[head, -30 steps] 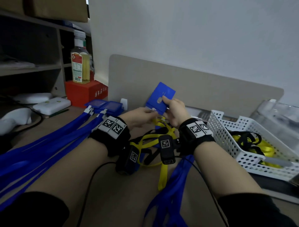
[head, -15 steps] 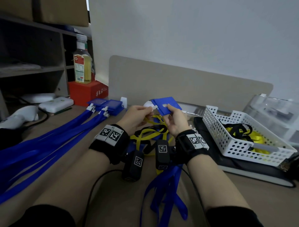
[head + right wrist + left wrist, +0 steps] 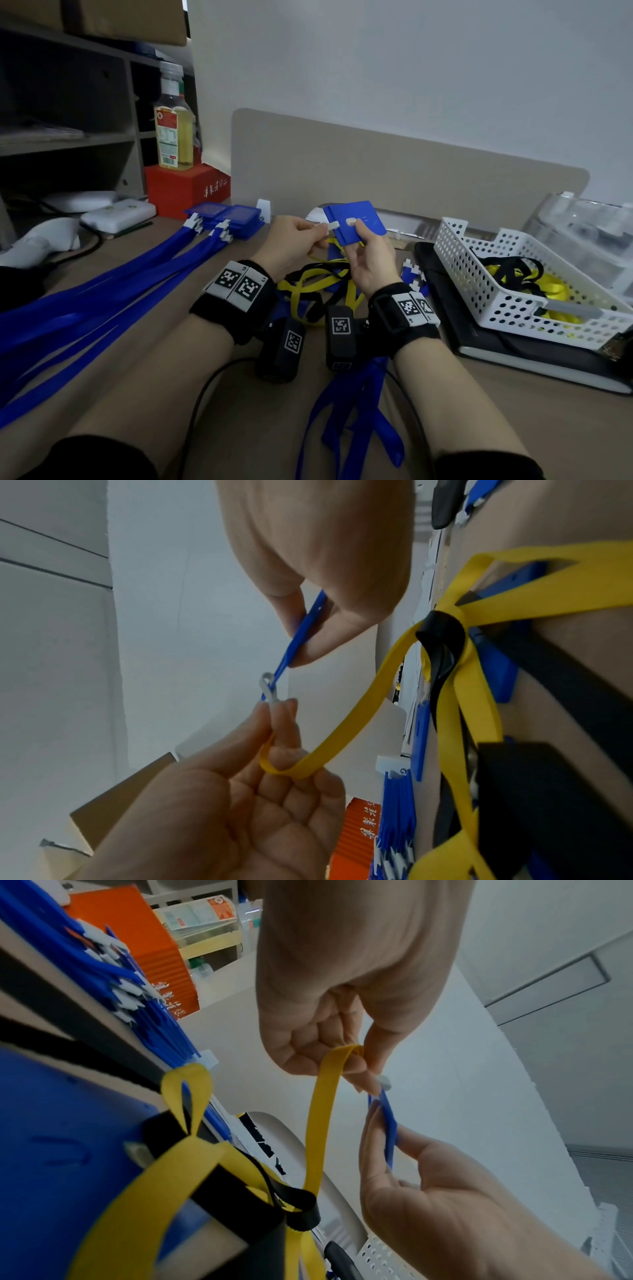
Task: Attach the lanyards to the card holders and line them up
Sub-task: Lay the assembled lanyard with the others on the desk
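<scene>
Blue card holder (image 3: pixel 354 222) is pinched edge-on in the right hand (image 3: pixel 371 263), slot end facing the left hand (image 3: pixel 291 245). That hand's fingertips (image 3: pixel 279 710) pinch the yellow lanyard's (image 3: pixel 320 1118) white clip (image 3: pixel 267 687), already touching the slot, its hook lying along the holder's long axis. Loose straps hang beneath, clear of both.

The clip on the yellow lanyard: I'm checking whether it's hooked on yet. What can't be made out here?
- Clip closure: right wrist view shows it at the blue card holder edge-on; whether it passes through the slot can't be told.
- Clip body: left hand fingers cover it.
- Yellow lanyard far end: lost in the tangle, head view.
</scene>
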